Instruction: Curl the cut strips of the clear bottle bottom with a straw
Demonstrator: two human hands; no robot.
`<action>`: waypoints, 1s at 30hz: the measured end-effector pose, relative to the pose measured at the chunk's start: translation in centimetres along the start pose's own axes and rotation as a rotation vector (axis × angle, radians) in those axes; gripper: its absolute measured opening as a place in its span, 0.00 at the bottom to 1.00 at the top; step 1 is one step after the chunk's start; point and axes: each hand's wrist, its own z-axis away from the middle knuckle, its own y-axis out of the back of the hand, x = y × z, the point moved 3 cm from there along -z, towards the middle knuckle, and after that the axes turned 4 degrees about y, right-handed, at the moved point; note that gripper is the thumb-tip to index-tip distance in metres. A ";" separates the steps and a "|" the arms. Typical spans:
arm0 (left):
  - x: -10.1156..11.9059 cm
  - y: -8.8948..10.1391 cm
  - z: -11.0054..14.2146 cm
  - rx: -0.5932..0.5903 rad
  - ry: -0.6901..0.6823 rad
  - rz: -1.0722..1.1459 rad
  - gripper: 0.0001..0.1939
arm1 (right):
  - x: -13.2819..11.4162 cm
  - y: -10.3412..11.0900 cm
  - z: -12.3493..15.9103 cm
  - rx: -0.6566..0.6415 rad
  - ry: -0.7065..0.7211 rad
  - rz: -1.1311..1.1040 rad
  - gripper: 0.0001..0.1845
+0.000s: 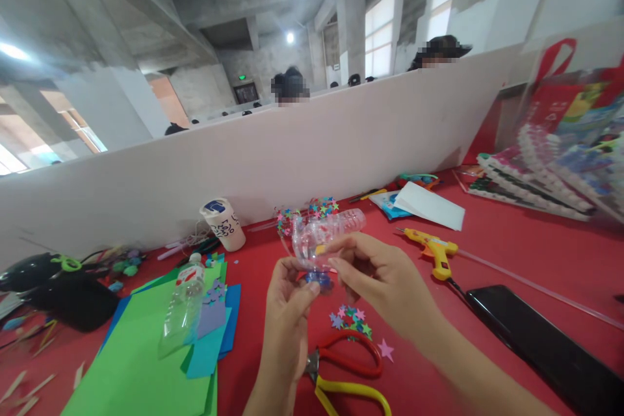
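Observation:
Low over the red table, my left hand (287, 302) grips the cut top of a clear plastic bottle (306, 244) by its blue-capped neck (319, 279), cap downward. The fingers of my right hand (375, 266) are pinched at the bottle piece's side, with a small yellow piece (320, 249) at the fingertips; its exact shape is too small to tell. Behind lies another clear bottle (341, 224) on its side. Colourful foam stars (350, 322) are heaped just below my hands. Scissors with red and yellow handles (351, 364) rest beside my left wrist.
To the right are a yellow glue gun (433, 250) with a long glue stick, and a black phone (541, 338). Green paper sheets (141, 344), a small bottle (182, 305) and a paper cup (223, 224) stand or lie left. A white partition (244, 162) bounds the back.

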 end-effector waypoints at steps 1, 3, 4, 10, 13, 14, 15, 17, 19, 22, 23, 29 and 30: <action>0.0 0.0 0.0 0.007 0.007 0.003 0.12 | 0.0 0.0 0.0 0.006 0.008 -0.003 0.07; 0.1 -0.1 0.1 0.028 0.023 0.023 0.12 | 0.1 0.0 0.0 0.012 0.027 0.001 0.07; 0.2 -0.2 0.2 0.036 0.034 0.037 0.12 | 0.2 -0.1 0.0 0.009 0.037 0.007 0.06; 0.2 -0.5 0.5 0.046 0.080 0.070 0.09 | 0.5 -0.5 0.0 -0.025 0.158 0.120 0.04; 0.2 -0.6 0.5 0.042 0.087 0.065 0.09 | 0.4 -0.5 0.0 -0.013 0.267 0.223 0.06; 0.2 -0.5 0.5 0.042 0.093 0.066 0.09 | 0.4 -0.5 0.0 -0.012 0.308 0.257 0.07; 0.2 -0.5 0.5 0.041 0.101 0.067 0.09 | 0.3 -0.5 0.0 -0.010 0.346 0.290 0.08; 0.1 -0.5 0.5 0.039 0.119 0.063 0.10 | 0.4 -0.5 0.0 -0.005 0.422 0.349 0.09; 0.0 -0.6 0.5 0.036 0.136 0.062 0.10 | 0.5 -0.5 0.1 -0.001 0.493 0.406 0.09; -0.2 -0.6 0.6 0.032 0.165 0.083 0.11 | 0.8 -0.6 0.3 0.003 0.583 0.483 0.11; -0.2 -0.6 0.6 0.030 0.177 0.093 0.11 | 0.8 -0.7 0.4 0.002 0.609 0.503 0.12; -0.2 -0.6 0.7 0.041 0.195 0.094 0.11 | 0.6 -0.7 0.4 -0.002 0.578 0.475 0.11; -0.1 -0.5 0.7 0.047 0.178 0.084 0.11 | 0.5 -0.6 0.3 0.002 0.529 0.444 0.09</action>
